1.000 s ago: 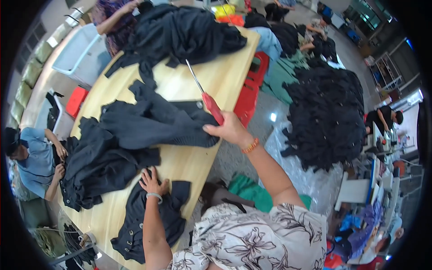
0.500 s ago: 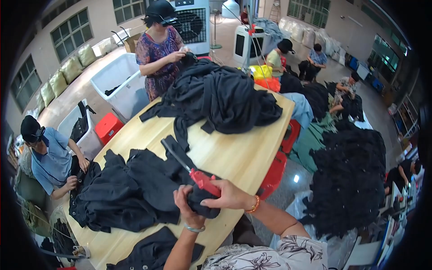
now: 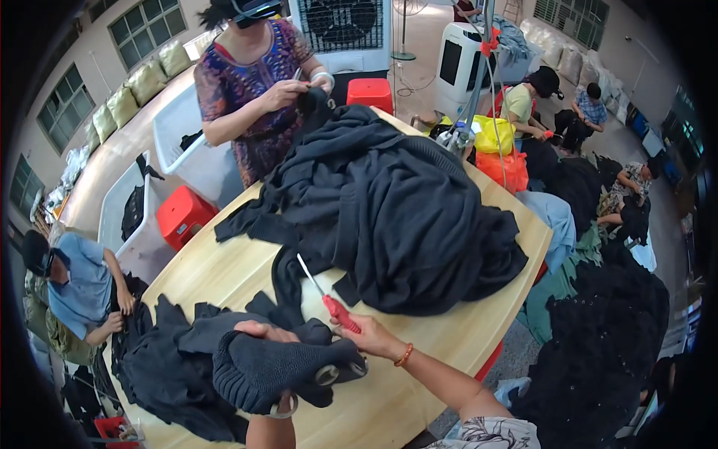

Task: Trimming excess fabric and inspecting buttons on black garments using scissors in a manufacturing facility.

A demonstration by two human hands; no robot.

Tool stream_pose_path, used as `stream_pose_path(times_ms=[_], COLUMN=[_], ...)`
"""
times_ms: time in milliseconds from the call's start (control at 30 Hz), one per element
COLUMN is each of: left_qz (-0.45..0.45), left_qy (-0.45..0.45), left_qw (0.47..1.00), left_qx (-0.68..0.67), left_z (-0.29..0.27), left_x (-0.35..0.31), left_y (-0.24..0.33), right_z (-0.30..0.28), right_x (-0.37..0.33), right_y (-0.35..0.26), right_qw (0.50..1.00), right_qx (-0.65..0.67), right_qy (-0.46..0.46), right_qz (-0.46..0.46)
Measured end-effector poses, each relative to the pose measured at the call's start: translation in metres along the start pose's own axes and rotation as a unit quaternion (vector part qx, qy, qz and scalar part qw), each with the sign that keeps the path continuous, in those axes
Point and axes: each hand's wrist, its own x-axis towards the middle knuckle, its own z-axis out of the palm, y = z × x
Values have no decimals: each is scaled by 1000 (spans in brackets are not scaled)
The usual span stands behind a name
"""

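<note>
A black ribbed-knit garment point(image 3: 277, 370) with round metal-rimmed fittings along its edge is bunched above the near part of the wooden table point(image 3: 396, 355). My left hand point(image 3: 265, 331) grips it, mostly covered by the cloth; some fingers show at the top and the wrist below. A red-handled tool with a thin metal shaft point(image 3: 340, 311) is in my right hand point(image 3: 372, 337), its shaft pointing up and left. The fingertips of that hand are against the garment's edge, beside a metal fitting. Other dark garments point(image 3: 149, 374) lie on the table to the left.
A large pile of black knitwear point(image 3: 404, 217) covers the table's far part. One person point(image 3: 254, 90) works a garment behind it; another point(image 3: 78, 277) handles cloth at the left edge. White bins point(image 3: 123, 202), a red stool point(image 3: 185, 217) and a floor heap of dark garments point(image 3: 598, 344) surround the table.
The view has shifted, bringing the large pile nearer. My left hand has lifted the garment and turned it so that its edge with metal fittings shows. My right hand still holds the red-handled tool.
</note>
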Motion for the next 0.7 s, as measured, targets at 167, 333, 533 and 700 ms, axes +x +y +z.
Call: stream_pose_path(times_ms=[167,333,533,700], left_qz=[19,-34,-74,-76], left_qy=[195,173,198,207], left_qw=[809,627,635,620], left_qx=[554,758,743,753], left_z=[-170,-218,-246,-258], left_x=[-21,-69,-54,-61], left_y=[-106,-132,-130,-126], right_z=[-27,-17,-7,16], right_x=[30,45,76,121], right_y=[59,114,76,68], right_qw=[982,993,969,967], right_qx=[-191,-97,-237,-226], right_qy=[-11,3,-47,-89], right_qz=[-1,-61,-47,-81])
